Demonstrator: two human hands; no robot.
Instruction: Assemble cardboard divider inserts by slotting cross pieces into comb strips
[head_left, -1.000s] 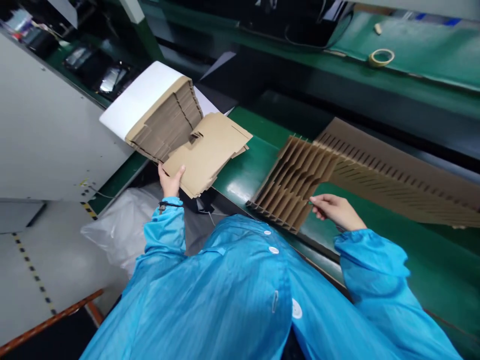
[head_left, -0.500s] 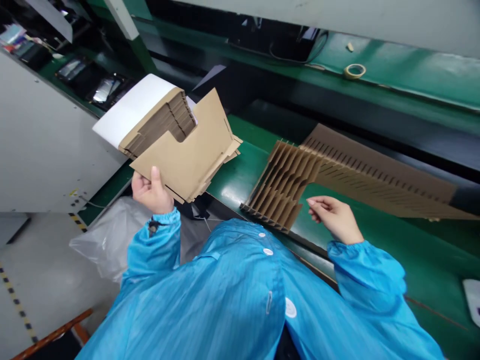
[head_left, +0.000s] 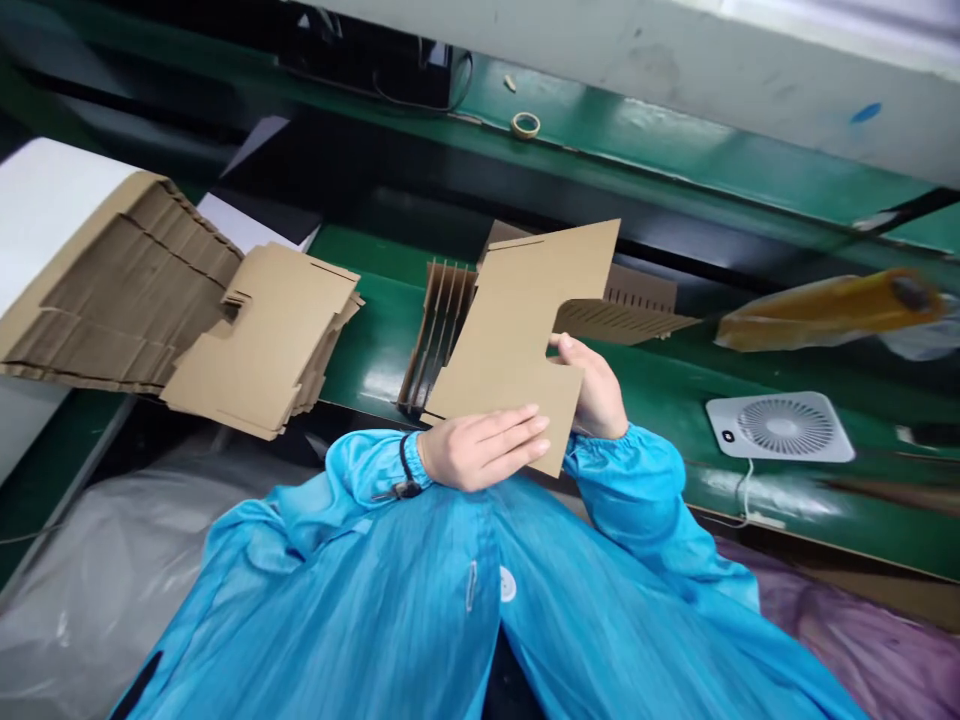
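Note:
A flat brown cardboard divider (head_left: 517, 320) with a notch in one side is held up in front of me, tilted. My left hand (head_left: 487, 447) grips its lower edge, fingers laid across the near face and thumb hidden. At the notched side my right hand (head_left: 596, 390) holds it, with most of the fingers behind the sheet. Partly hidden behind the divider are upright cardboard partitions (head_left: 442, 315) and a long slotted cardboard strip (head_left: 641, 290). To the left, a loose pile of matching notched dividers (head_left: 259, 335) leans against a larger packed stack (head_left: 127, 290).
A white fan (head_left: 784, 427) with a cable lies on the green bench (head_left: 375, 350) at right. Behind it is a yellow roll in clear plastic (head_left: 832, 310). A tape roll (head_left: 525, 125) sits on the back shelf. Clear plastic sheeting (head_left: 112, 570) bulges below the bench at left.
My left hand has moved right from the pile, and a single divider is now between both hands. My right hand has come in to its notched side. The view has turned rightward.

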